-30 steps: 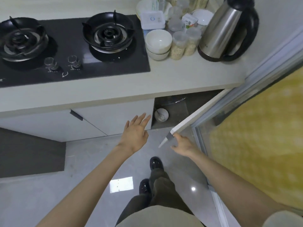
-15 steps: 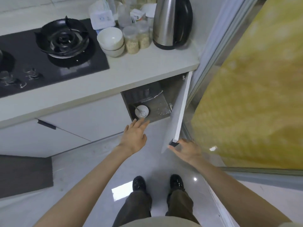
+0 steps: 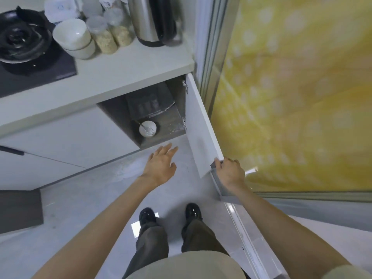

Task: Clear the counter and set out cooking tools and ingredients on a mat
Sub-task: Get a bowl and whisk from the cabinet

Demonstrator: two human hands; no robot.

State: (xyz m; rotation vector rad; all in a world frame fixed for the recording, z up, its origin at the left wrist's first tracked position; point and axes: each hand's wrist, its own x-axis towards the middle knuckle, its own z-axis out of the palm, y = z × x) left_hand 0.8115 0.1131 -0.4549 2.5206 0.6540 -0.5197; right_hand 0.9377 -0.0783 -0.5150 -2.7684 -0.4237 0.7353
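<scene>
The right hand (image 3: pixel 229 174) grips the bottom corner of the open cabinet door (image 3: pixel 201 127), fingers curled round its edge. The left hand (image 3: pixel 161 166) hovers flat, fingers straight and spread, holding nothing, aimed into the cabinet. Just beyond its fingertips, slightly left, 1 small white bowl (image 3: pixel 147 128) sits at the shelf's front (a whisk (image 3: pixel 150 130) inside, handle angled back-left). The left hand is nearer, so the reach looks like its job.
</scene>
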